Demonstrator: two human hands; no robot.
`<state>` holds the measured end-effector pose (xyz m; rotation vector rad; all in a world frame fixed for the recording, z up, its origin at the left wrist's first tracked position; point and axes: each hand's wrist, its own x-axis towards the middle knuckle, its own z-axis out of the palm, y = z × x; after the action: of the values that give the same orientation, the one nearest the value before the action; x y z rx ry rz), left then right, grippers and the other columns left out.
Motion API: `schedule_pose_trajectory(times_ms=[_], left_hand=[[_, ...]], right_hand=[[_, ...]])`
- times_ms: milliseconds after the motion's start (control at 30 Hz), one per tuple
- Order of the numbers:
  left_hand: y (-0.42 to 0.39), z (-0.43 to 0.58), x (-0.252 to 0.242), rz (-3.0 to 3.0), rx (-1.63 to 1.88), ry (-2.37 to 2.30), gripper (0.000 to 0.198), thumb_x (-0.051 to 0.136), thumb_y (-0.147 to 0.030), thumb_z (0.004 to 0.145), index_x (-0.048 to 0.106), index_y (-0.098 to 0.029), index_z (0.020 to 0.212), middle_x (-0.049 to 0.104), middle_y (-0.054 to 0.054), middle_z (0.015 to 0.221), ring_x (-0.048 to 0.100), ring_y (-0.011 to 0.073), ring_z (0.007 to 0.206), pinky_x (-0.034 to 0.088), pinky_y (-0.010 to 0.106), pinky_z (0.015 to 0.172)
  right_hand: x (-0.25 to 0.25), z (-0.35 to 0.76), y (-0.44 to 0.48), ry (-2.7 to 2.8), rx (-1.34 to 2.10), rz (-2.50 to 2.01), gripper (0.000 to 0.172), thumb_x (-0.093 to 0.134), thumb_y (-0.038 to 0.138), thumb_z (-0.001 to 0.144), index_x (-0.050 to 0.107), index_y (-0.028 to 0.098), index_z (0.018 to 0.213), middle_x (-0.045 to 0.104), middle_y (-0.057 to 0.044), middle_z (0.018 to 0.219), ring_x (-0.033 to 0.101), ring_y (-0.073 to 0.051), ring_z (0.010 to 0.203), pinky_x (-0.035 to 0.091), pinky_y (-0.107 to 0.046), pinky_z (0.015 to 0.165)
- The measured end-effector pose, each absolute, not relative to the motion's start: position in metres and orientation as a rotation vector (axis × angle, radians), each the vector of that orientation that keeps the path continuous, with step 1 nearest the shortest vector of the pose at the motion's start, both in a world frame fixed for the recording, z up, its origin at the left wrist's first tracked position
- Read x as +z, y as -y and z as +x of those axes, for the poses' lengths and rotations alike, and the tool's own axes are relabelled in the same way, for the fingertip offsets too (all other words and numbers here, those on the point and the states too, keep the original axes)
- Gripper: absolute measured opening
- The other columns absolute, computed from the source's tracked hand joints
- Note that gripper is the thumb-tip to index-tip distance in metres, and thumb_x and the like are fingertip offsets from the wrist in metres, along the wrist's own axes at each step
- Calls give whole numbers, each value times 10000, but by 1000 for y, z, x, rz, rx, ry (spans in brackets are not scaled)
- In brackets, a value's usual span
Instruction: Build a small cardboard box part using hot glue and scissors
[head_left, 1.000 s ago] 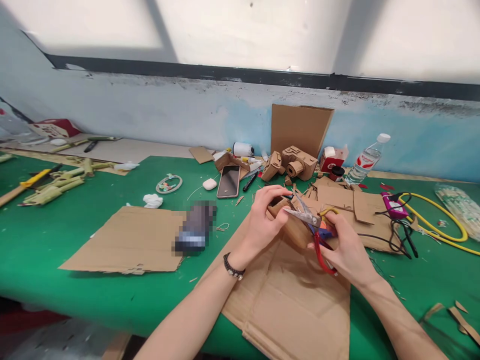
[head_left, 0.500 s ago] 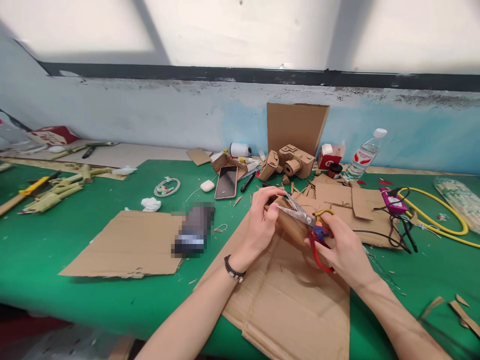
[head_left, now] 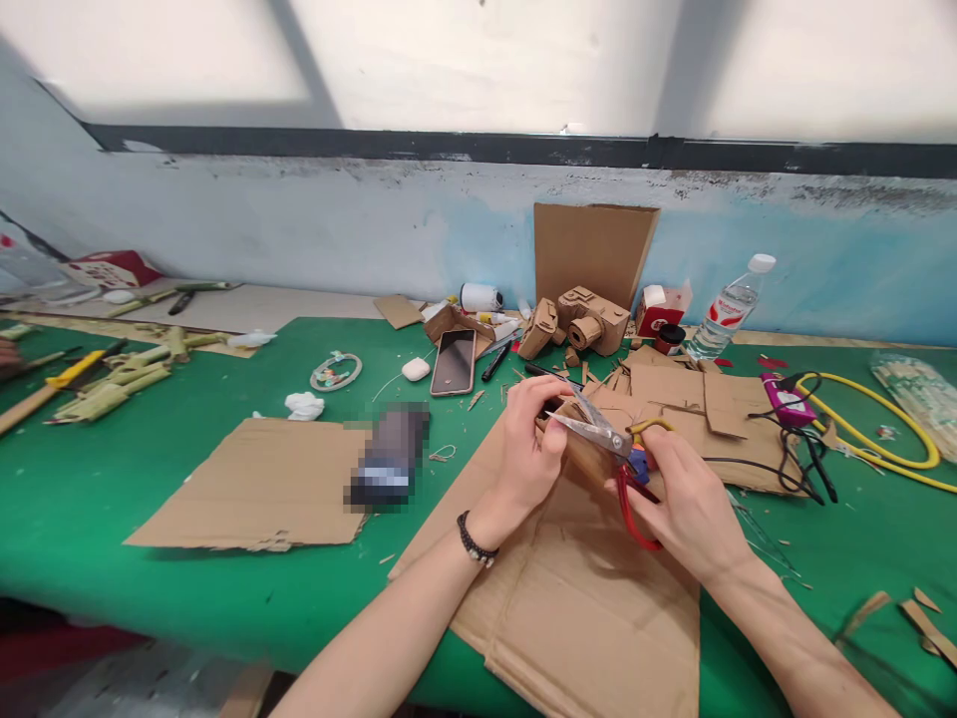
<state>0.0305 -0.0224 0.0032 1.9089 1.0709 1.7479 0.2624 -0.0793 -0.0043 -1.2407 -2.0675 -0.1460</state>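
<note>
your left grip [head_left: 532, 439] grasps a cardboard piece [head_left: 587, 459]. your right grip [head_left: 692, 504] holds scissors [head_left: 616, 440], blades parted. phone [head_left: 453, 361] lies left, farther off.

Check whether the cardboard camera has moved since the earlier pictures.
No. The cardboard camera sits in the same place in front of the upright cardboard panel; no shift shows either way.

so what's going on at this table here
At a green-topped table, a person's right hand holds steel scissors with red and yellow handles, the blades parted. The left hand holds a brown cardboard piece close by the blades. A flat brown cardboard sheet lies beneath, and a camera-shaped brown cardboard model sits farther back.
</note>
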Motion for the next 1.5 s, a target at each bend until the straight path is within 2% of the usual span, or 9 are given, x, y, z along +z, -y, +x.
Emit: schedule_pose_trajectory(times_ms=[300,500,767,1067,1233,1367,1500], left_hand=[[19,26,5,1860,1702,-1067,456,470,-653,1176,757,-305,1244,795,78,1276,718,299,1212,551,476,1073],[17,26,1,1847,1727,-1069,477,470,-672,1162,760,-298,1220,801,84,1263,719,309,1215,561,493,1089],[18,25,1,1849,1683,-1137,455,448,-637,1161,734,-286,1206,790,96,1259,718,305,1214,572,494,1101],[19,27,3,1832,1704,-1144,454,447,-643,1160,720,-281,1191,791,101,1216,728,303,1156,592,499,1045],[19,27,4,1833,1692,-1141,490,430,-674,1160,720,-280,1191,793,107,1223,730,306,1168,598,503,1048],[19,27,4,1866,1704,-1117,479,434,-663,1171,722,-282,1195,797,100,1217,727,301,1169,588,506,1064],[20,27,2,1870,1705,-1111,481,429,-667,1175,716,-283,1206,796,103,1236,735,302,1189,590,507,1077]], right_hand=[[-6,265,74,2091,-90,-1278,441,700,585,1115,621,206,1327,776,-158,1177,765,-343,1004,612,-439,843],[-5,262,77,2079,-67,-1251,353,670,542,1140,629,229,1296,779,-130,1134,766,-323,986,603,-407,836],[-6,260,78,2058,-14,-1231,317,638,553,1161,640,241,1218,773,-92,1034,743,-286,910,583,-374,788],[-15,262,79,2055,-92,-1265,400,587,625,1175,661,233,1207,796,-80,1001,752,-265,837,566,-357,759],[-19,262,80,2053,-201,-1290,494,545,681,1177,697,212,1159,792,-60,901,726,-233,712,508,-338,668],[-18,263,80,2049,-260,-1313,549,538,704,1169,714,184,1196,807,-82,926,702,-225,669,500,-344,650],[-17,263,81,2056,-263,-1308,506,575,681,1165,722,197,1184,808,-72,897,719,-228,686,513,-337,675]])
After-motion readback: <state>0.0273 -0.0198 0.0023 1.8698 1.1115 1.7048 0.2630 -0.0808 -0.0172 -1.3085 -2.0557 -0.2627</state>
